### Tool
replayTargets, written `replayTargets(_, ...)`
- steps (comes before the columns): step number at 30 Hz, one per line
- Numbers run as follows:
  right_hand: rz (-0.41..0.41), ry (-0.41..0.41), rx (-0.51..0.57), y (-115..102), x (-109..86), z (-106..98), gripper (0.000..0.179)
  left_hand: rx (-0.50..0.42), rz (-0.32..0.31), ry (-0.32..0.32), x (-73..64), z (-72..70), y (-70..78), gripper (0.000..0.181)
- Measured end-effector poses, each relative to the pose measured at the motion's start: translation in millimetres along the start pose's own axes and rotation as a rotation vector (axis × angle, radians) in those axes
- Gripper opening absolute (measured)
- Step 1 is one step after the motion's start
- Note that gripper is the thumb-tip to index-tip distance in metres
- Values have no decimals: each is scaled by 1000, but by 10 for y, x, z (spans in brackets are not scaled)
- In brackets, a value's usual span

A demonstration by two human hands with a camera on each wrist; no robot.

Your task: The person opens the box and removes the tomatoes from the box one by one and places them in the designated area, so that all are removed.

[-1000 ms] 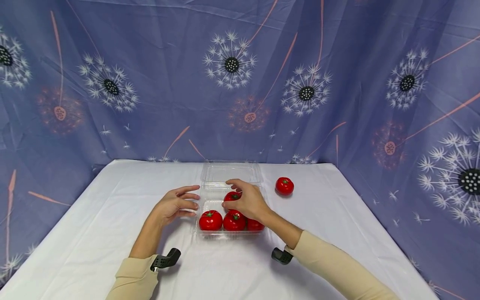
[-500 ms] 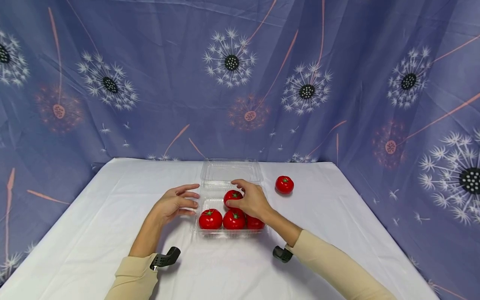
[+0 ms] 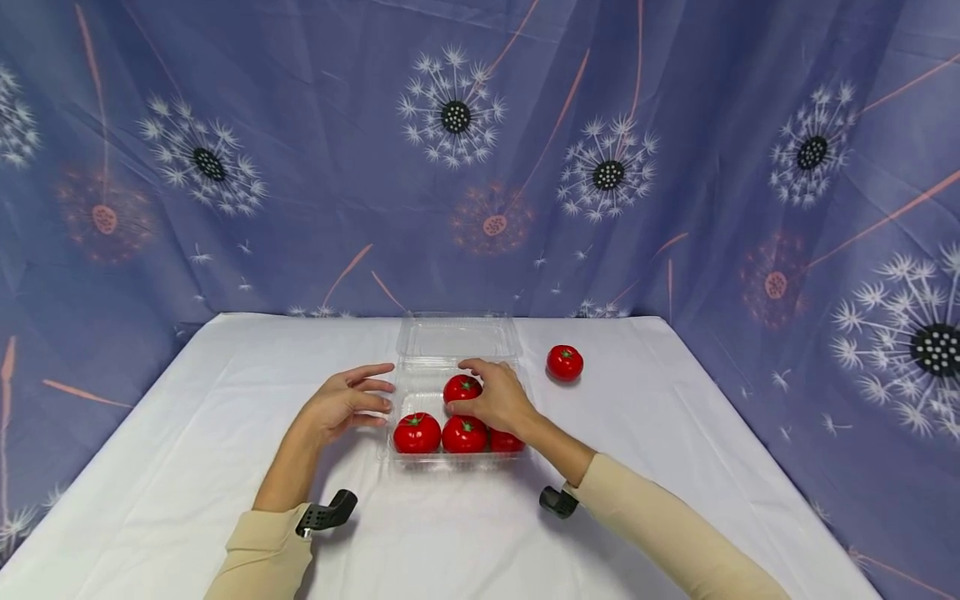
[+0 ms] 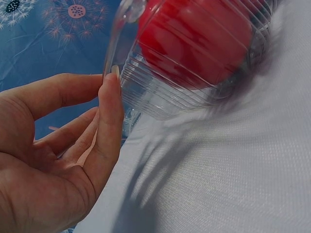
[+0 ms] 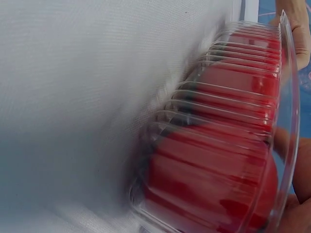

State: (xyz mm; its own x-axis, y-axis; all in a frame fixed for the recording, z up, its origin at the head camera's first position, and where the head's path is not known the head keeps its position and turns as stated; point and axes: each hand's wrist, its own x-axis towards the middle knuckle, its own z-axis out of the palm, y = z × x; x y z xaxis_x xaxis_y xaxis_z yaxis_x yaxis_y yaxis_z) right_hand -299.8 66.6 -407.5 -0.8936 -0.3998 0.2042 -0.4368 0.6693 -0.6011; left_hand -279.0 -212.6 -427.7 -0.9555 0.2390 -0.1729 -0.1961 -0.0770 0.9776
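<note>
A clear plastic clamshell box [image 3: 406, 402] stands in the middle of the table with its lid [image 3: 457, 337] laid back. Along its near side sit a left tomato [image 3: 417, 433], a middle tomato [image 3: 464, 435] and a right tomato [image 3: 507, 441], the last partly covered by my right wrist. My right hand [image 3: 501, 402] holds another tomato [image 3: 461, 389] in the back part of the box, thumb on its near side and fingers over the far side. The left hand [image 3: 345, 403], fingers spread and nearly straight, touches the box's left rim with its fingertips [image 4: 111, 90].
One more tomato [image 3: 565, 363] lies on the white tablecloth [image 3: 637, 408], right of the lid. A blue curtain [image 3: 337, 167] with dandelion prints hangs behind the table and on both sides. Black wrist cameras are strapped at both sleeves.
The head view has shifted slightly. My right hand has settled a little lower around the back tomato, its fingers drawn slightly right from a second ago. My left hand stays at the rim.
</note>
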Motion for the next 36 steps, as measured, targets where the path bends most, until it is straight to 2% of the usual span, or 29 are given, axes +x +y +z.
replayTargets(8, 7, 0, -12, -32, 49, 7, 66, -7, 9, -5, -12, -36, 30, 77)
replayTargets(19, 32, -28, -21, -6, 46, 13, 64, -1, 7, -3, -5, -16, 28, 77)
replayTargets(25, 28, -37, -61, -5, 46, 23, 65, 8, 1, 4, -6, -10, 24, 77)
replayTargets(36, 12, -45, -81, -17, 38, 37, 58, 7, 2, 3, -7, -9, -8, 77)
